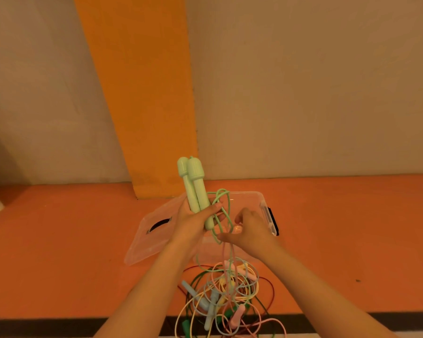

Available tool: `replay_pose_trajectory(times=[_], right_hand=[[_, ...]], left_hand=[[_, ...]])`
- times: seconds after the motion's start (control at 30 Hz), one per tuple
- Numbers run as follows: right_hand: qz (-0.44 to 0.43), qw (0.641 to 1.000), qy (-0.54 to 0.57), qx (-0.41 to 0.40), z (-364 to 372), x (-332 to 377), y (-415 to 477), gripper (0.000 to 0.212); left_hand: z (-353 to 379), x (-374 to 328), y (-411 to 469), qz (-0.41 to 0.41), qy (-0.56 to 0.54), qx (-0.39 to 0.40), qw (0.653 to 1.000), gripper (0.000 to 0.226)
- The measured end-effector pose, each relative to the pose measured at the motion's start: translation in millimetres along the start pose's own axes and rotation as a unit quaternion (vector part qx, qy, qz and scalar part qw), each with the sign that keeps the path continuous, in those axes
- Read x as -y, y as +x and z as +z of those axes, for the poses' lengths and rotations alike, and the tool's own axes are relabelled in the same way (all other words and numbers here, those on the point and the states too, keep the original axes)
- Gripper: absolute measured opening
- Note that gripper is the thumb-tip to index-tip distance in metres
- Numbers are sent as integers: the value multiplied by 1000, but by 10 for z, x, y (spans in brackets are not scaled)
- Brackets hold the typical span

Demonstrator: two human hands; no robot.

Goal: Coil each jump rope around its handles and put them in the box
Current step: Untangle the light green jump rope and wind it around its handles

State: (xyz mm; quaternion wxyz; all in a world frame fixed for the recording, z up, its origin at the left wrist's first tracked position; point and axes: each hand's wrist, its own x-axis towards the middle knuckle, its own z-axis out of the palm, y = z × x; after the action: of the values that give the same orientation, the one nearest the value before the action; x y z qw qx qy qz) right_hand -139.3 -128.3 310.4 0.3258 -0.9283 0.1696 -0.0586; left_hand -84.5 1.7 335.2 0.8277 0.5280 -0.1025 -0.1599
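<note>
Left hand (195, 215) grips both mint-green handles (193, 181) side by side, upright, caps up, above the clear box (261, 203) at the far middle of the table (59, 240). Right hand (249, 228) is just right of them over the box, fingers partly curled, green cord (224, 203) running between thumb and fingers; can't tell if it actually grips. Cord drops into the tangled rope pile (227, 293) at the near edge; the clear lid (152, 240) lies left of the box.
</note>
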Motion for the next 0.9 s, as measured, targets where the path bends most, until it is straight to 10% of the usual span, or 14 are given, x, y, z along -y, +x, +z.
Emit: replay_pose_trajectory(times=[0.4,0.63,0.9], right_hand=[[-5,999,14,-52,-34,2,-43,51],[0,998,-47,-42,-129,-61,-44,6],[-69,989,125,-47,-283,-152,-123,19]], left_hand=[[-1,-38,-21,-3,-29,-17,999,26],[49,18,0,1,-14,-4,1000,25],[-118,17,57,75,102,-122,984,36]])
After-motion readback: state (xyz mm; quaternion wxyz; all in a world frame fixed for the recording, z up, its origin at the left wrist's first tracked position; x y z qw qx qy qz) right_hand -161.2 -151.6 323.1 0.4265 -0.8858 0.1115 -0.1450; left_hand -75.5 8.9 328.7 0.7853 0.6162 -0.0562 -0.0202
